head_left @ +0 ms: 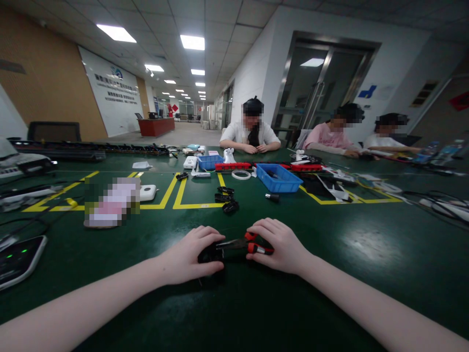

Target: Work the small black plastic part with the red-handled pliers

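My right hand [280,247] is closed around the red and black handles of a pair of pliers [234,244], whose long narrow jaws point left. Those jaw tips reach a small black part [209,253] that my left hand [190,254] grips between thumb and fingers. Much of the black part is hidden by the fingers, so its kind does not show. Both hands are low over the green table [234,318]. Beyond them lie several black parts [226,198] in a loose group.
A blue bin [280,183] and a smaller blue tray [210,162] stand farther back, near a white tape roll [242,174]. A black cylinder [272,197] lies before the bin. At left are a blurred phone-like object [113,203] and a device with green lights [18,259]. Three people sit opposite.
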The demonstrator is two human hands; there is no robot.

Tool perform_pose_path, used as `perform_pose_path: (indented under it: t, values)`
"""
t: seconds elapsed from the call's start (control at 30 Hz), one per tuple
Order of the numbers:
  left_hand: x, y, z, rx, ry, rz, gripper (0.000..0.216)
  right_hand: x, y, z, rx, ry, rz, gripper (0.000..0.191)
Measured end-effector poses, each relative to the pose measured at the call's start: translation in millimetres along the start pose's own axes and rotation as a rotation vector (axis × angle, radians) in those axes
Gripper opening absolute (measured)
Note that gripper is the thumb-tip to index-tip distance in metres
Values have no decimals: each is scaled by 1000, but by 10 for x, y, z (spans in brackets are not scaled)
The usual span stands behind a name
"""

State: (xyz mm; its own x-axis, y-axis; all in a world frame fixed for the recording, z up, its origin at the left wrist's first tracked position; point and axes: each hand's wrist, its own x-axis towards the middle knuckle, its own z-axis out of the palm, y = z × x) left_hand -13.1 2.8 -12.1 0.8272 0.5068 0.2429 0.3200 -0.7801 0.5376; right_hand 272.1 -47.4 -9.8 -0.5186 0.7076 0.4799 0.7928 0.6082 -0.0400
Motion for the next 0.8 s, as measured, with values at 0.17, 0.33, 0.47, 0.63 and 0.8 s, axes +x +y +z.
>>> perform_pose_path:
  t: [0.17,0.33,0.47,0.63,0.8]
  values:
    - [-3,14,3,-4,19,-14,53,-10,-4,3,5,15,-19,45]
    - [-7,37,10,-81,46,-12,59,-7,-11,5,15,8,-31,42]
    - [-12,43,10,-102,64,-11,64,-2,-14,-2,38,-4,-30,40]
    - [-25,12,36,-69,100,42,63,5,-18,-15,68,-30,-3,38]
    - [-33,-14,55,-52,94,42,62,4,-12,-13,89,-29,10,37]
